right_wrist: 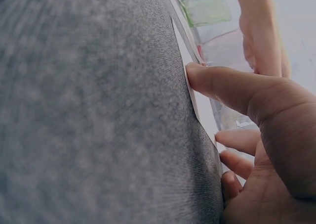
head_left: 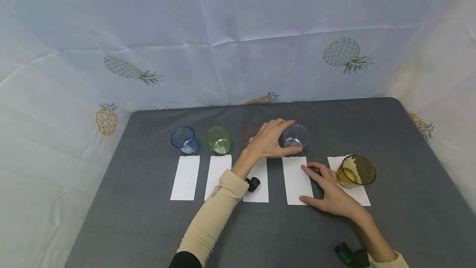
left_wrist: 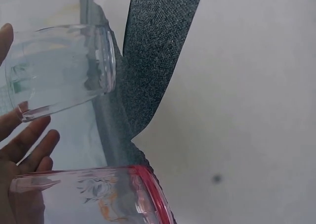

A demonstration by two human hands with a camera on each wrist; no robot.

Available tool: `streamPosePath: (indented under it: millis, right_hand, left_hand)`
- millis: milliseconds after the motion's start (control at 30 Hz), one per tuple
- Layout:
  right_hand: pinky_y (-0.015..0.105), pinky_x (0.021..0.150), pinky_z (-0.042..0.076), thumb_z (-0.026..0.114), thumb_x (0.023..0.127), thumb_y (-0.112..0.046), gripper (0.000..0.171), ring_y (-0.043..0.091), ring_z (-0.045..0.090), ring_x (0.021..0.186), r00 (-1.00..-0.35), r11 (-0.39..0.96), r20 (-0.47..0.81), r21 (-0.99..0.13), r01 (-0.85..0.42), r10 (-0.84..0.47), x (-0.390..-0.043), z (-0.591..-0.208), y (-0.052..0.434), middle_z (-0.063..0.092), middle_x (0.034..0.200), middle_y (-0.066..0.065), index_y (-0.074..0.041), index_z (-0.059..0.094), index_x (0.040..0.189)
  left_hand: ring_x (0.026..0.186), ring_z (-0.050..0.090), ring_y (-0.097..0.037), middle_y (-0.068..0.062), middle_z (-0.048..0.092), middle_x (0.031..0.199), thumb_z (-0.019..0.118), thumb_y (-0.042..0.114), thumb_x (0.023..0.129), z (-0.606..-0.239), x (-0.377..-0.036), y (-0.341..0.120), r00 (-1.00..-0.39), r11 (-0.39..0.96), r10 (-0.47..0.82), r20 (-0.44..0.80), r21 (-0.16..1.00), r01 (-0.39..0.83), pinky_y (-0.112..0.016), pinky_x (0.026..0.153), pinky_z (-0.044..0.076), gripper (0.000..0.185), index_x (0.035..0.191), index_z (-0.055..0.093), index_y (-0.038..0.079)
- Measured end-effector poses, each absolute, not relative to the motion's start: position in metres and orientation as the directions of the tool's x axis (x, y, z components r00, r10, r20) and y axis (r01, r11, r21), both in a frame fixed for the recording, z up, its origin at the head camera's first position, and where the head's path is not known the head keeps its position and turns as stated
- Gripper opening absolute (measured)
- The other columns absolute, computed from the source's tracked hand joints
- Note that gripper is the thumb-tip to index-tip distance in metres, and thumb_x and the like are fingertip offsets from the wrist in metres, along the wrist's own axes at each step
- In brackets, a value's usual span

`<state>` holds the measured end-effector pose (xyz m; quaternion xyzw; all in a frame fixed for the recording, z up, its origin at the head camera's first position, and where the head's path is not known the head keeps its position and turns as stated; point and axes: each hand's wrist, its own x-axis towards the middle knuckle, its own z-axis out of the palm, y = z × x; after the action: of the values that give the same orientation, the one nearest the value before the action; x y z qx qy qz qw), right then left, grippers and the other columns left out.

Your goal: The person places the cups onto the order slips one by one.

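In the head view, my left hand (head_left: pixel 270 139) reaches to a clear glass (head_left: pixel 296 136), thumb on its near side and index fingertip by its far left rim. The left wrist view has that clear glass (left_wrist: pixel 61 68) upright between spread fingers; firm contact is unclear. A red-rimmed glass (head_left: pixel 253 131) stands partly hidden behind this hand. My right hand (head_left: pixel 331 193) lies low over the table, thumb and fingertips spread at the right side of a white paper strip (head_left: pixel 296 181). In the right wrist view, the thumb touches the strip's edge (right_wrist: pixel 195 93).
A blue glass (head_left: pixel 184 140) and a green glass (head_left: pixel 218 140) stand at the left behind paper strips (head_left: pixel 185 178). An amber glass (head_left: pixel 355 171) stands on the rightmost strip (head_left: pixel 358 195), beside my right hand. Grey cloth (head_left: pixel 148 168) covers the table; a pineapple-print curtain (head_left: pixel 223 69) hangs behind.
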<state>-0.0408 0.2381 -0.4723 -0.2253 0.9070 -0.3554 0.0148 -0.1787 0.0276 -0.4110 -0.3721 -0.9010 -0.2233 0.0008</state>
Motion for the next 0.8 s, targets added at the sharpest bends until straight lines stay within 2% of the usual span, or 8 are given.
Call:
streamPosePath:
  millis: [300,567,800]
  right_hand:
    - [0.057,0.090,0.020,0.078,0.072,-0.035,0.084,0.040,0.022,0.123,-0.897,0.648,0.120,-0.652,-0.394,-0.425,-0.0407,-0.4708,0.2381,0.028,0.140,0.017,-0.005,0.038,0.140]
    - [0.058,0.088,0.021,0.077,0.074,-0.035,0.083,0.041,0.022,0.122,-0.894,0.642,0.127,-0.653,-0.402,-0.430,-0.0407,-0.4707,0.2381,0.027,0.140,0.018,-0.004,0.038,0.140]
    - [0.059,0.090,0.019,0.076,0.075,-0.037,0.083,0.041,0.021,0.123,-0.895,0.647,0.118,-0.651,-0.397,-0.430,-0.0402,-0.4708,0.2384,0.027,0.140,0.017,-0.004,0.038,0.140]
  left_hand:
    - [0.119,0.046,-0.019,-0.003,0.048,0.131,0.060,0.062,0.076,-0.4105,-0.1786,0.0278,-0.721,0.619,0.670,0.175,0.405,0.673,-0.038,0.101,0.033,0.079,0.138,0.044,0.015]
    - [0.119,0.046,-0.018,-0.001,0.046,0.134,0.055,0.072,0.073,-0.4105,-0.1774,0.0305,-0.745,0.679,0.653,0.140,0.327,0.657,-0.036,0.101,0.033,0.089,0.141,0.039,0.017]
    - [0.119,0.047,-0.015,0.001,0.049,0.132,0.057,0.069,0.074,-0.4110,-0.1764,0.0304,-0.751,0.681,0.642,0.155,0.334,0.652,-0.034,0.105,0.029,0.083,0.138,0.043,0.018]
